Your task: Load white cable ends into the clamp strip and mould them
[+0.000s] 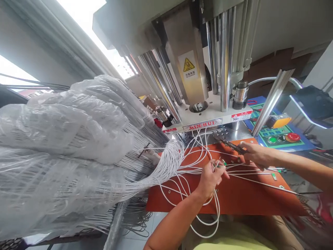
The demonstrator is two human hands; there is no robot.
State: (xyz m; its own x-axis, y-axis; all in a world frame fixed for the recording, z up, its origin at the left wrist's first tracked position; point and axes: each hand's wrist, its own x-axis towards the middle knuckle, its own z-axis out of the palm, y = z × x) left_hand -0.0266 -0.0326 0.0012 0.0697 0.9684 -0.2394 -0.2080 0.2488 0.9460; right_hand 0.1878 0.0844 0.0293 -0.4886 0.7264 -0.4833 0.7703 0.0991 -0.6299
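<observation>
White cables [170, 159] mostly left-to-right lengthwise

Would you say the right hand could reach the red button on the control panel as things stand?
Probably yes: the right hand holds a dark tool, but nothing appears to block the way to the red button.

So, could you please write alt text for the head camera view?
A person's left hand holds white cables over an orange mat; the right hand grips a dark tool. Behind stands a machine marked MIN-HUI, plastic-wrapped bundles at picture left.
</observation>
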